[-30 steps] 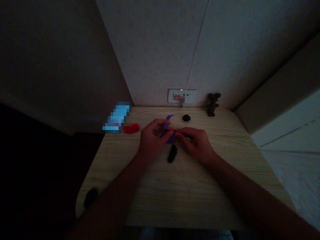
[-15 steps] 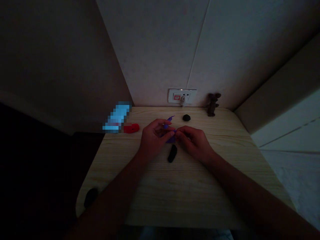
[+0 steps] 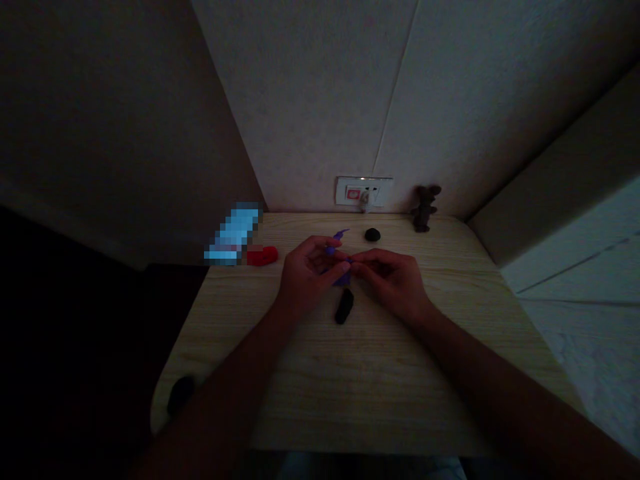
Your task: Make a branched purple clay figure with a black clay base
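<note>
In dim light, my left hand and my right hand meet over the middle of a light wooden table. Both pinch a small purple piece, soft like clay or rubber, between the fingertips. A thin purple strip pokes out behind my left fingers. Just below the hands a black oblong lump lies on the table, untouched.
A red lump and a blurred blue object lie at the table's far left. A small black lump and a dark figurine sit near the wall socket. Another black lump rests at the near left corner.
My right fingers have shifted slightly along the purple piece; the hands stay together in the same spot. Nothing else has moved.
</note>
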The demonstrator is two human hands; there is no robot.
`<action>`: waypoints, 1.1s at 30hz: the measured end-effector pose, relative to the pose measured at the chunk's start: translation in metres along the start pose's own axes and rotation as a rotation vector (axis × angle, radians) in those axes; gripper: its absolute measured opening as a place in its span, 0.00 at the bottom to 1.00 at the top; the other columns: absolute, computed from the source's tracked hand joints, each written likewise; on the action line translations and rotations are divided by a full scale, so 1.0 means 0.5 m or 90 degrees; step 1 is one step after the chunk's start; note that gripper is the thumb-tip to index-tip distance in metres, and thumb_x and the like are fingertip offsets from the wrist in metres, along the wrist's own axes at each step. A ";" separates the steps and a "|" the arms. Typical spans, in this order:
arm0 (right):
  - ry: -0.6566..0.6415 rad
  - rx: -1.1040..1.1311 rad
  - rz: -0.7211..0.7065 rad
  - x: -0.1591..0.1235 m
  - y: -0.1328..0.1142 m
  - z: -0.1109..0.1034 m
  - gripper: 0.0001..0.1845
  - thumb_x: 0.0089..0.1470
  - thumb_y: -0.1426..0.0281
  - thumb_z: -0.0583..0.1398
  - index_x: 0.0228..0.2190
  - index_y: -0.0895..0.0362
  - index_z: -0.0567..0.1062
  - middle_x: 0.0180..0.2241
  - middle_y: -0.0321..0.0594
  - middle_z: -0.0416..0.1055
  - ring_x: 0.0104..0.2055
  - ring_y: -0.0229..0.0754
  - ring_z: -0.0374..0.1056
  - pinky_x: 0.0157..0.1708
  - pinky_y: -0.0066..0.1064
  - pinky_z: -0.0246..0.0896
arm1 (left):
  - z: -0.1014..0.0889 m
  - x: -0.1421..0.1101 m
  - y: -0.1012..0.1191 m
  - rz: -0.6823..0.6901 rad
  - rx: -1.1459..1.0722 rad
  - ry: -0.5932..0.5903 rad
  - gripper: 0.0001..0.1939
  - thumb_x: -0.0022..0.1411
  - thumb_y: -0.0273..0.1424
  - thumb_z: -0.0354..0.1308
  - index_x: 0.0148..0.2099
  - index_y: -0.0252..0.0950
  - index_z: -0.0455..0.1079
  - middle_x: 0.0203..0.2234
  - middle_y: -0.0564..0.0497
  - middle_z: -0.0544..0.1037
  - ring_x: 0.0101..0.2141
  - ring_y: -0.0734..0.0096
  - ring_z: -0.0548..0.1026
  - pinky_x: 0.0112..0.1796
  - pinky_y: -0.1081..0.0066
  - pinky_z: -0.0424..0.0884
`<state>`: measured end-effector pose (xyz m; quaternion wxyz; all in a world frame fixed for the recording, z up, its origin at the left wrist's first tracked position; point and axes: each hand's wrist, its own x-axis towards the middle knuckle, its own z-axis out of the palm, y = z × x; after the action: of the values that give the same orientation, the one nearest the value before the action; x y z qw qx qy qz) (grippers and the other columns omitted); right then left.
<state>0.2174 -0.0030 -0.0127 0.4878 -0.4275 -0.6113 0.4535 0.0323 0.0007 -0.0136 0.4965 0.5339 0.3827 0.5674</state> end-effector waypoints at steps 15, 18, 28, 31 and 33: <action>-0.001 0.111 0.033 0.004 -0.008 0.003 0.19 0.49 0.58 0.75 0.40 0.51 0.82 0.31 0.38 0.82 0.34 0.44 0.79 0.39 0.38 0.78 | -0.001 0.004 -0.002 -0.010 0.000 0.005 0.19 0.53 0.31 0.75 0.45 0.38 0.74 0.34 0.50 0.85 0.38 0.63 0.86 0.42 0.64 0.84; -0.005 0.123 0.056 0.006 -0.010 0.001 0.19 0.49 0.56 0.76 0.40 0.52 0.83 0.31 0.38 0.83 0.33 0.43 0.79 0.39 0.37 0.78 | -0.005 0.008 -0.002 -0.010 0.000 0.032 0.20 0.52 0.32 0.75 0.45 0.38 0.73 0.34 0.50 0.85 0.36 0.64 0.85 0.40 0.65 0.84; -0.013 0.055 0.072 0.006 -0.011 0.001 0.17 0.49 0.53 0.74 0.30 0.54 0.85 0.24 0.39 0.81 0.25 0.40 0.75 0.29 0.32 0.72 | -0.001 0.005 0.005 -0.023 -0.018 0.011 0.18 0.51 0.29 0.75 0.43 0.37 0.73 0.32 0.51 0.84 0.34 0.68 0.84 0.38 0.69 0.83; -0.021 0.040 0.057 0.005 -0.010 0.000 0.18 0.50 0.54 0.74 0.29 0.55 0.84 0.23 0.38 0.80 0.24 0.40 0.74 0.27 0.31 0.71 | 0.000 0.004 0.006 -0.023 -0.014 0.001 0.17 0.51 0.28 0.74 0.43 0.36 0.74 0.31 0.52 0.83 0.33 0.70 0.84 0.38 0.70 0.83; -0.025 0.035 0.043 0.005 -0.009 0.000 0.18 0.51 0.53 0.74 0.29 0.56 0.83 0.23 0.38 0.79 0.24 0.39 0.73 0.26 0.30 0.69 | 0.001 0.004 0.006 -0.020 -0.012 -0.008 0.18 0.50 0.27 0.74 0.43 0.36 0.74 0.31 0.52 0.83 0.33 0.70 0.83 0.38 0.71 0.82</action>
<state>0.2168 -0.0017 -0.0081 0.4717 -0.4250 -0.5933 0.4949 0.0324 0.0019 -0.0104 0.5130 0.5264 0.3825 0.5598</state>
